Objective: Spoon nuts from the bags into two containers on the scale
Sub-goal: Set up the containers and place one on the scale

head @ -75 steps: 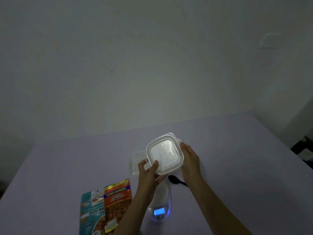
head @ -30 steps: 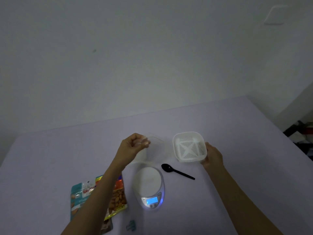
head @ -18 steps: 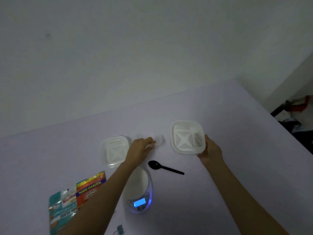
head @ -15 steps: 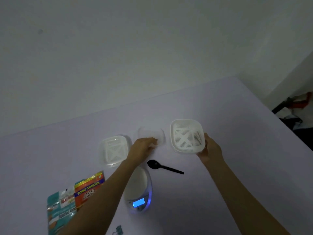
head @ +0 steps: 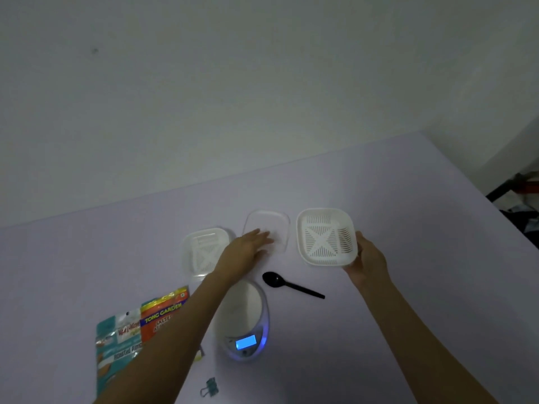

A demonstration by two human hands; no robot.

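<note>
My right hand [head: 368,262] grips the near right corner of a white square container [head: 326,236] with a slotted strainer insert, held tilted just above the table. My left hand [head: 246,251] lies with straight fingers on a clear lid [head: 272,225] that is flat on the table. A second container [head: 204,252] with a lid on it sits to the left. The oval scale [head: 243,314] with a lit blue display is near me, its platform bare. A black spoon [head: 287,284] lies to its right. Two nut bags [head: 137,330] lie at the lower left, partly under my forearm.
A small binder clip [head: 210,386] lies on the lilac table [head: 408,228] near the front edge. The wall stands behind the table's far edge. Dark objects [head: 522,196] show past the table's right edge.
I took the clear lid off the container and set it on the table with my left hand, whose fingers have since straightened. My right hand kept the container to the right.
</note>
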